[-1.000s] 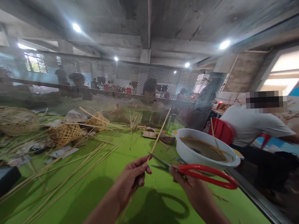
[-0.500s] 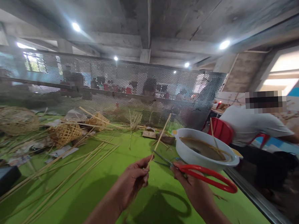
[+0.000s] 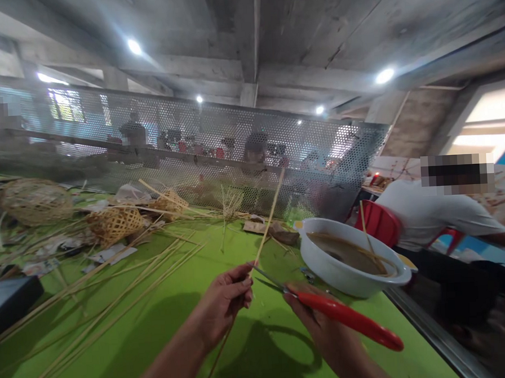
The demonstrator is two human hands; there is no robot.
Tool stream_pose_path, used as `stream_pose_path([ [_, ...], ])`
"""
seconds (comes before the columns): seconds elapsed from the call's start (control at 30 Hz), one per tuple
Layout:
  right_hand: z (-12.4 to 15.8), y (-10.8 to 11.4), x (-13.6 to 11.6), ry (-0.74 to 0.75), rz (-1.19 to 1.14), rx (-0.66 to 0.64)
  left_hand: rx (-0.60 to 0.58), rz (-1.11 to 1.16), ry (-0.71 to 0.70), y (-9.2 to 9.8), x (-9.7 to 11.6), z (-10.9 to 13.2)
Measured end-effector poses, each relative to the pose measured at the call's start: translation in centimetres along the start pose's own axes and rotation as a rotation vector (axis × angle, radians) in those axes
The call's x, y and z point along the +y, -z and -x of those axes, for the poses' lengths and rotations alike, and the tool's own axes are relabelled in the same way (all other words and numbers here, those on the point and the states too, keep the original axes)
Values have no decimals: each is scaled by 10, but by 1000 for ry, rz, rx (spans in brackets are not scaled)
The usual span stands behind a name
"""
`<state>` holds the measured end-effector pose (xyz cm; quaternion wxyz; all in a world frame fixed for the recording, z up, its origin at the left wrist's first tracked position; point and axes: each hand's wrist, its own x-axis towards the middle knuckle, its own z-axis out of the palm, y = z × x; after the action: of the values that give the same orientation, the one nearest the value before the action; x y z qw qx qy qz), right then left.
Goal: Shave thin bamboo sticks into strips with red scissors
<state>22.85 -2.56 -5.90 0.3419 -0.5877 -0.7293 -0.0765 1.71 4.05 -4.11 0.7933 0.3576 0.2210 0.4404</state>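
Observation:
A thin pale bamboo strip (image 3: 270, 221) is pinched in the fingers of my left hand (image 3: 226, 294). Its upper part slants up and to the right, and a lower length hangs below the hand. My right hand (image 3: 316, 315) is closed around red-handled scissors (image 3: 348, 318). The blades are slightly apart and point left, up against the strip just above my left fingertips. Whether they touch the strip I cannot tell. Part of the right hand is hidden under the red handles.
A white basin (image 3: 339, 263) of brownish water, with strips in it, stands right on the green table (image 3: 159, 340). Long strips (image 3: 126, 291) and woven baskets (image 3: 115, 223) lie left. A perforated metal panel (image 3: 216, 151) rises behind. A person (image 3: 439, 202) sits at the right.
The scissors have turned, their handles now lower and seen more edge-on, with the blades nearer my left fingertips. More of the strip stands above my left hand. The view has shifted slightly.

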Motion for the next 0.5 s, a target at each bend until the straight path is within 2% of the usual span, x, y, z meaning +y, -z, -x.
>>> stream_pose_path([
  [0.13, -2, 5, -8, -33, 45, 67, 6, 4, 1, 1, 0, -1],
  [0.27, -3, 6, -17, 57, -24, -44, 39, -15, -37, 4, 0, -1],
  [0.43, -2, 5, -9, -42, 18, 40, 29, -31, 0, 4, -1, 0],
  [0.5, -1, 4, -7, -43, 20, 33, 26, -41, 1, 5, -2, -1],
])
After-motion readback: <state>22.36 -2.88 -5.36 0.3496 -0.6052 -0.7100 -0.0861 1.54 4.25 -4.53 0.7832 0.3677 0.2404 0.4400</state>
